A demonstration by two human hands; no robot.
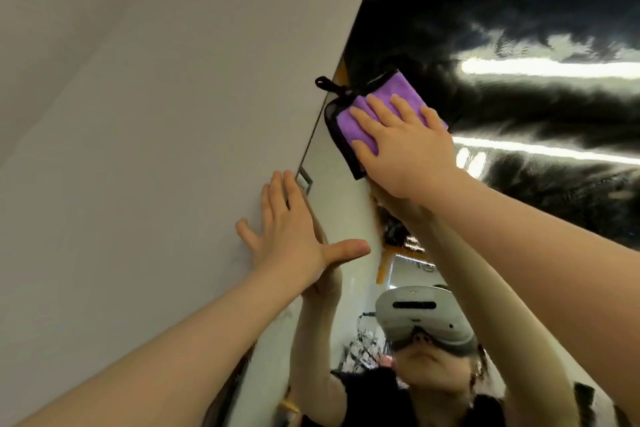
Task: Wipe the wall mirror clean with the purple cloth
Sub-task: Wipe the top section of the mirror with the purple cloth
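Pressing purple cloth (360, 114) on mirror (519, 45), right hand (408, 149) flat; left hand (291, 232) spread.

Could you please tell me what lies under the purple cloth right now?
The purple cloth lies flat on the wall mirror near its upper left corner, pressed by the right hand. The glass beneath is covered.

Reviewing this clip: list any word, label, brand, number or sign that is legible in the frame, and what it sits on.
None can be read.
Mirror: the reflection shows a pale panel with faint dark marks near its lower middle, too blurred to read.
Purple cloth: no label or print visible.
Headset in the reflection: no readable brand or marking.
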